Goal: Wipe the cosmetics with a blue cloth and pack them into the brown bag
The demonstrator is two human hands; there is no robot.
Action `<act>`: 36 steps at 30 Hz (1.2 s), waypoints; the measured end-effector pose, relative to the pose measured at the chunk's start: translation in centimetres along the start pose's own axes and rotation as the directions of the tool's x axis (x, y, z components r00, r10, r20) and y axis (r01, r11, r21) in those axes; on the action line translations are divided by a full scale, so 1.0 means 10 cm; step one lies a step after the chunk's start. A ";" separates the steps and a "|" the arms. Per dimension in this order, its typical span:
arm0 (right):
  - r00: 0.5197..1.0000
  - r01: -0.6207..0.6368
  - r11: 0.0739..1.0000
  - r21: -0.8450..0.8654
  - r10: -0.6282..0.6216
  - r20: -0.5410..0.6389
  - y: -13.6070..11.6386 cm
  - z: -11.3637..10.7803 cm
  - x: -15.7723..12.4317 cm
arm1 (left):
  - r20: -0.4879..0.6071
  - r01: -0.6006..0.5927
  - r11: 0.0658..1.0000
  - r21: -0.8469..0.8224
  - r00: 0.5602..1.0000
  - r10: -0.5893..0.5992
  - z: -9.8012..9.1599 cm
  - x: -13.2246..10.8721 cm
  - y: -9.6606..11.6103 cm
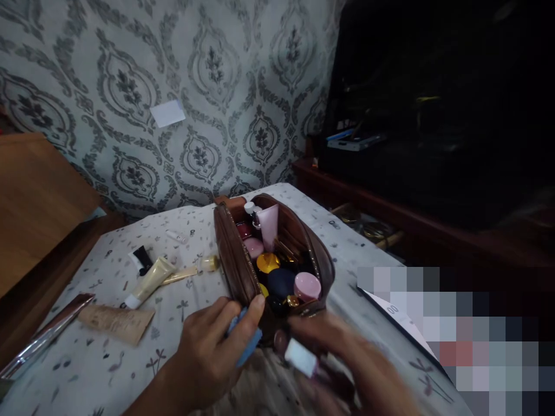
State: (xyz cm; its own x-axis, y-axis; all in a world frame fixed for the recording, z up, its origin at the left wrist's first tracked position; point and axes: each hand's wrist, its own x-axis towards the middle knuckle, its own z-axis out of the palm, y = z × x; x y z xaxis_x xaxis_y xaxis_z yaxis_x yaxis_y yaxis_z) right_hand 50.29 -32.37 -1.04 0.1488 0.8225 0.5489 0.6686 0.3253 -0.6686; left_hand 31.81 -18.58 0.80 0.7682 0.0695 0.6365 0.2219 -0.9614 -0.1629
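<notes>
An unzipped brown toiletry bag [229,248] stands on the patterned sheet, packed with cosmetics. Inside it are a pink tube [267,226], a pink round jar [307,286], a yellow round item [267,263] and a dark rounded item [281,282]. My left hand [212,341] is closed around a blue cloth [248,349], its thumb against the bag's near left edge. At the bag's near end, my right hand [355,358] is blurred, with its fingers curled around a small white-capped bottle [301,358]. The bottle's lower part is mostly hidden.
Left of the bag lie a cream tube [151,280], a beige tube [116,322], a black-and-white tube [141,260], a gold-capped slim item [191,270] and a silver shiny packet [47,335]. A wooden panel [39,202] borders the left; a dark cabinet [416,144] stands right.
</notes>
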 end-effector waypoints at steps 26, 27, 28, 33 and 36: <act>0.899 0.279 0.254 -0.926 0.269 0.345 -0.20 -0.04 1.61 | -0.055 -0.023 0.997 0.074 0.998 0.027 -0.01 0.01 -0.06; 0.892 0.274 0.249 -0.929 0.294 0.342 -0.20 -0.01 1.63 | -0.054 -0.028 0.997 0.078 0.998 0.033 -0.01 0.01 -0.06; 0.886 0.267 0.246 -0.932 0.318 0.338 -0.21 0.01 1.64 | -0.051 -0.035 0.996 0.078 0.998 0.039 -0.01 0.01 -0.07; 0.853 0.294 0.274 -0.916 0.357 0.381 -0.19 0.08 1.69 | -0.069 -0.037 0.997 0.063 0.997 0.042 -0.02 0.00 -0.08; 0.837 0.314 0.288 -0.905 0.365 0.407 -0.16 0.08 1.70 | -0.081 -0.039 0.998 0.058 0.996 0.044 -0.02 0.00 -0.08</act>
State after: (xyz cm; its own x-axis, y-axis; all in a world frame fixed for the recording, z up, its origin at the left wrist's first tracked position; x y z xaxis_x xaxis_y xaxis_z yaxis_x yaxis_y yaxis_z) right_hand 51.11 -18.56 8.93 0.0720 0.9973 0.0113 0.8983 -0.0698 0.4338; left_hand 31.54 -17.87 1.09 0.7259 0.0052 0.6878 0.2261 -0.9462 -0.2315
